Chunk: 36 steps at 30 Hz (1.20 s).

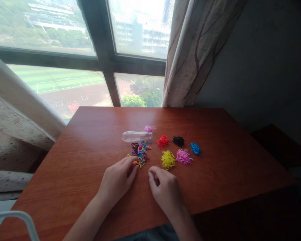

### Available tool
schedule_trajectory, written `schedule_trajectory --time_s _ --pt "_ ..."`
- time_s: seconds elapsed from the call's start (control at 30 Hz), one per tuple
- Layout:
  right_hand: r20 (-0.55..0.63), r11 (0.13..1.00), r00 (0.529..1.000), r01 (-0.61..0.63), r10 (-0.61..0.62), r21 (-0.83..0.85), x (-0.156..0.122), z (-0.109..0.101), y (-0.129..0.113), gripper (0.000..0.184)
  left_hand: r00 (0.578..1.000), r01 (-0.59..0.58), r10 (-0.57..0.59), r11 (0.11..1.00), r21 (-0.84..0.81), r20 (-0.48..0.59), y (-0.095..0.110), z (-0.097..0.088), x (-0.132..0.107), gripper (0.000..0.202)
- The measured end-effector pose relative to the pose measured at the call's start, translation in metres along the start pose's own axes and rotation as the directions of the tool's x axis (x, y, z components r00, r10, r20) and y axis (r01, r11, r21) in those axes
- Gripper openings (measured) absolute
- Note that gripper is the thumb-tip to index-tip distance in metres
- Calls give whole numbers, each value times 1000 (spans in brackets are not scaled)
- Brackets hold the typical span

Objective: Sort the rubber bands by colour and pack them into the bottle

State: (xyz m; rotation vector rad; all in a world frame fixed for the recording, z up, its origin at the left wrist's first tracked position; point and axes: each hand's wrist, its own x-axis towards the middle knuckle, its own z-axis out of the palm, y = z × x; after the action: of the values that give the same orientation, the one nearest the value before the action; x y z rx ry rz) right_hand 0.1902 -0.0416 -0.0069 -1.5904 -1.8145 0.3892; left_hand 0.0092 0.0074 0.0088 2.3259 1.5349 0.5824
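Small loose rubber bands of mixed colours [141, 151] lie in a heap in the middle of the wooden table [90, 140]. My left hand [116, 175] is at the heap's near edge, thumb and fingertips slightly apart around a few orange and red bands there. Just right of it, my right hand [164, 187] rests low over the table, its thumb and index finger pinched together. Whatever is between those fingertips is too small to make out. Nearest to that hand are sorted piles of yellow bands [168, 160] and pink bands [184, 156].
Behind the heap a clear plastic bottle [135, 136] lies on its side, with a pink cap [148, 128] beyond its neck. Piles of red bands [163, 142], black bands [178, 141] and blue bands [195, 148] sit farther right. A window [104, 63] and curtains [188, 50] border the table's far side.
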Motion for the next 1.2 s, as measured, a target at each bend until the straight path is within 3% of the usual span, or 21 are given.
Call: schedule_trajectory --time_s 0.7,1.03,1.2 --pt "15 999 1000 -20 20 40 0 -2 0 17 998 -55 55 998 29 -4 0 1 -1 16" --pt "13 999 1000 -21 20 49 0 -2 0 16 992 -124 124 977 174 9 5 4 3 21" --pt "23 998 999 -33 32 48 0 -2 1 16 991 -135 132 982 134 27 4 3 -1 17"
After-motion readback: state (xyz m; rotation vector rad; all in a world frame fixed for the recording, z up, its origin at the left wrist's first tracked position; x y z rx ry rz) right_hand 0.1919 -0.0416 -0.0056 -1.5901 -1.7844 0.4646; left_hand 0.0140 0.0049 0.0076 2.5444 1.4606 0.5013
